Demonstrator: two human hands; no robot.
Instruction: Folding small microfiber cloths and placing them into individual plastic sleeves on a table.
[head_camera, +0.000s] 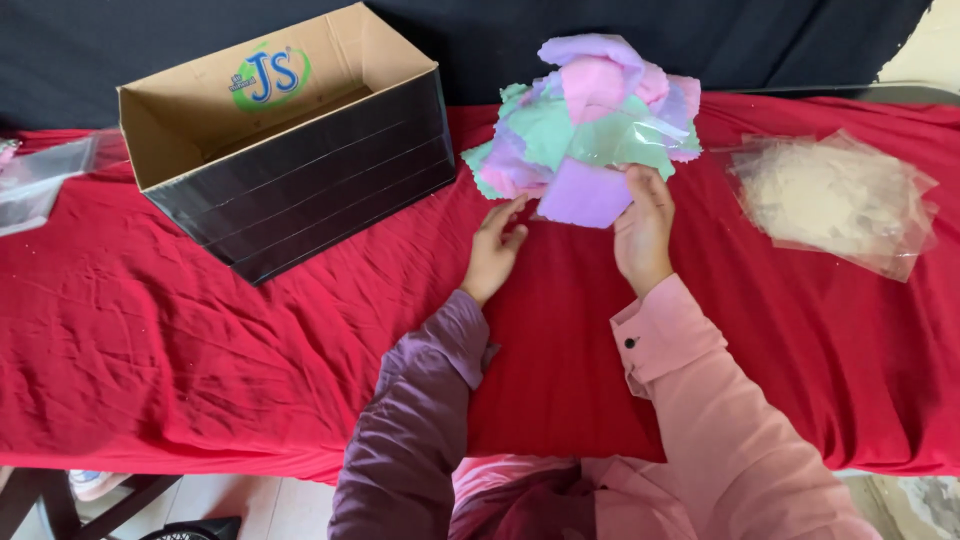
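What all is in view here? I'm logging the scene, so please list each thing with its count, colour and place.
cardboard box: one, brown inside with black sides, open, far left on the cloth.
cloth pile: one heap, lilac, pink and mint pieces, far centre.
clear bag stack: one, transparent, right.
clear bags: a few, transparent, left edge.
red cloth: one, covers the table.
dark backdrop: one, behind the table.
left hand: one, purple sleeve, at the pile's near edge.
right hand: one, pink sleeve, holding a lilac piece and clear film.
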